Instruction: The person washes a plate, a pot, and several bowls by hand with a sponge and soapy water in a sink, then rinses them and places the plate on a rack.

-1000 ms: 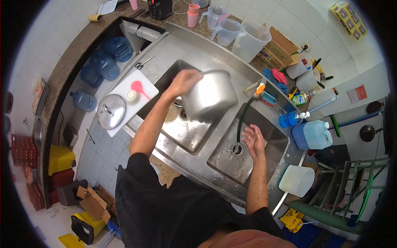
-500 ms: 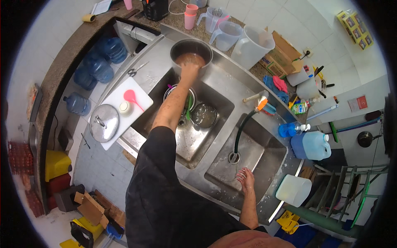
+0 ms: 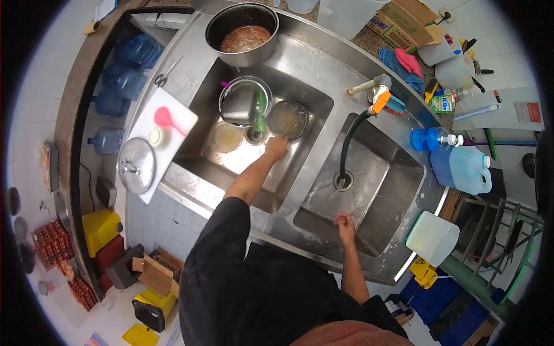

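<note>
When viewed from above, find rounded dish (image 3: pixel 288 119) near far right corner of left basin (image 3: pixel 228 164), just ahead of left hand (image 3: pixel 277 147) (nearer), apparently touching; cannot tell grasp or long axis. Note curled right hand (image 3: pixel 345 225), contents unclear, at near edge of right basin (image 3: pixel 375 190).

Kitchen, double steel sink (image 3: pixel 304 167), cooking pot (image 3: pixel 249 56)
</note>
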A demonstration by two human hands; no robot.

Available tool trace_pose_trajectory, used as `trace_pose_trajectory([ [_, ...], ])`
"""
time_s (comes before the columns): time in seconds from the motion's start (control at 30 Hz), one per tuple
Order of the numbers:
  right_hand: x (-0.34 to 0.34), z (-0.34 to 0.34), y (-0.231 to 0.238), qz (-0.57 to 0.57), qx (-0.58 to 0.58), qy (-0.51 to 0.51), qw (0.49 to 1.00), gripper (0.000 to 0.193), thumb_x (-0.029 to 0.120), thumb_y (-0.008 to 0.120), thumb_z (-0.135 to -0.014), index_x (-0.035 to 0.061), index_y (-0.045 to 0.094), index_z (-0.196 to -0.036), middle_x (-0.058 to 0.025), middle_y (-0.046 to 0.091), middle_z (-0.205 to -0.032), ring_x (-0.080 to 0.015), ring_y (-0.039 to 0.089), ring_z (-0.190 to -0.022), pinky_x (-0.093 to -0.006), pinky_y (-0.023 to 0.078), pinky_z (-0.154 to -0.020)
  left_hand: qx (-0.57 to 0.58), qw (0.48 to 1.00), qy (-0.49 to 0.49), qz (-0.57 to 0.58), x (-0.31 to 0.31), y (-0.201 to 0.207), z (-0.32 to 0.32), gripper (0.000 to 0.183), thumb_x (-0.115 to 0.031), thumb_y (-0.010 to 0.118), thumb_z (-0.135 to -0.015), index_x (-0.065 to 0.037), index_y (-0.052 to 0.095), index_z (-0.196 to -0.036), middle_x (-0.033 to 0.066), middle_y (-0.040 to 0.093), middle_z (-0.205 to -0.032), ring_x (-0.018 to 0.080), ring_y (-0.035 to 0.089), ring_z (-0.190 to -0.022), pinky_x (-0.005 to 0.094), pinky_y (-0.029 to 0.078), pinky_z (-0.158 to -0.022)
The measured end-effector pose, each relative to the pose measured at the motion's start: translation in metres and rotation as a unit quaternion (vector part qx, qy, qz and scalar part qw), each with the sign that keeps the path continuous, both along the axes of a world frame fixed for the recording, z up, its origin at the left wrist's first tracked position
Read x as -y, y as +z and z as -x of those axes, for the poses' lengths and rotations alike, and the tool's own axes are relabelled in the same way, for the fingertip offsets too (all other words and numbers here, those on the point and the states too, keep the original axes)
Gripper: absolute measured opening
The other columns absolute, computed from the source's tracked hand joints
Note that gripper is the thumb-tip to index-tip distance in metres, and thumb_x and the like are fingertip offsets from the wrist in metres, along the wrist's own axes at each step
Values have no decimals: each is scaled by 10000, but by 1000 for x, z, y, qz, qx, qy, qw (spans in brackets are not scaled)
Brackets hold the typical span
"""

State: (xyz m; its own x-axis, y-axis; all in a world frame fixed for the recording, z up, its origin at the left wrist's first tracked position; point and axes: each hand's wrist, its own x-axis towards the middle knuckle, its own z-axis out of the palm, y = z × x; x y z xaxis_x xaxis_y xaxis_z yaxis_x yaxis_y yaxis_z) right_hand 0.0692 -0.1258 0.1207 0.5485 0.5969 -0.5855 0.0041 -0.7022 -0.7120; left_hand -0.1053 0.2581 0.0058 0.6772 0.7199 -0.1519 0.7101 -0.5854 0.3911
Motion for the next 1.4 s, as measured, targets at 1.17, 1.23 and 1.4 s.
trace_pose_trajectory([
  [1.17, -154, 56, 163, -222, -310, -213, 900, 453, 364, 541, -921, 32, 465, -1221, -98, 569, -1112, -208, 597, -950, -336, 522, -747, 283, 930, -177, 153, 56, 251, 49, 146, -250, 695, -785, -111, 685, -829, 14, 639, -921, 182, 534, -1062, 429, 251, -964],
  [1.23, -155, 53, 161, -233, -412, -233, 849, 500, 327, 549, -913, 52, 397, -1301, -114, 522, -1201, -214, 568, -1020, -357, 514, -794, 249, 916, -291, 121, 85, 266, 49, 148, -272, 655, -810, -140, 682, -870, -49, 625, -884, 168, 536, -1058, 459, 257, -962],
  [1.4, -119, 34, 131, -178, -346, -296, 872, 464, 138, 516, -752, 61, 492, -1208, -97, 574, -1144, -238, 591, -1015, -344, 509, -841, 410, 876, -251, 37, 90, 246, 38, 259, -353, 726, -702, -148, 625, -824, -19, 591, -848, 188, 536, -1031, 460, 315, -919],
])
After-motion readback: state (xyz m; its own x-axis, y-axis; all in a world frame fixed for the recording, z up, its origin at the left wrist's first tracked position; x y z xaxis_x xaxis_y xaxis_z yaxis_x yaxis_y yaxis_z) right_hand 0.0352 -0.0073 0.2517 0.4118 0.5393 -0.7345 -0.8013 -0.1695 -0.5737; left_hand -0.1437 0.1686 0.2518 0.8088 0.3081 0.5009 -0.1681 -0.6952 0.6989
